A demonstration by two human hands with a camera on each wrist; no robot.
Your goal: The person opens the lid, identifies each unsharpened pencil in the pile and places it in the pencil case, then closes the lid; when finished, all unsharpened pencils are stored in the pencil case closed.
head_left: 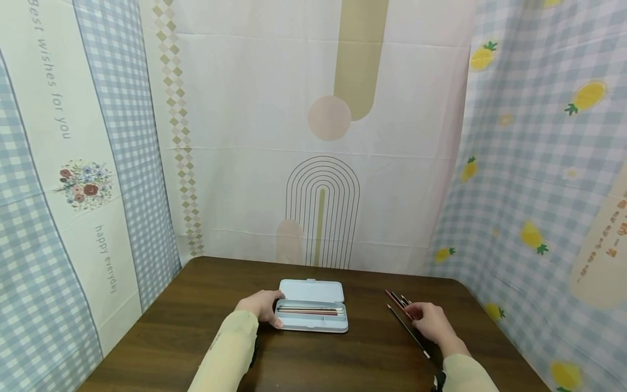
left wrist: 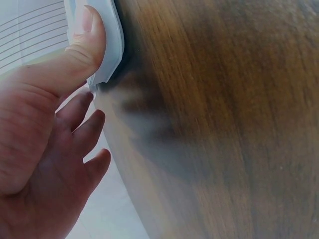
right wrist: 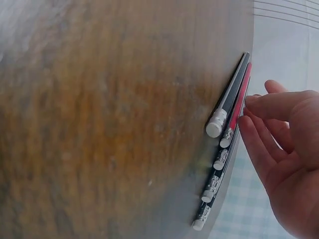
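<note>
A pale blue pencil case lies with its lid folded back. Several pencils lie inside its back compartment. My left hand holds the case's left end; in the left wrist view the thumb lies against the case while three fingers hang loosely beneath. On the right, my right hand is over a loose group of pencils, fingertips beside a red pencil; whether they touch it is unclear. A black pencil with a white eraser lies apart, nearer me.
The dark wooden table has rounded back corners. A pale patterned cloth hangs behind it, and checked cloths hang along both sides. More dark pencils with white erasers lie close together by my right hand.
</note>
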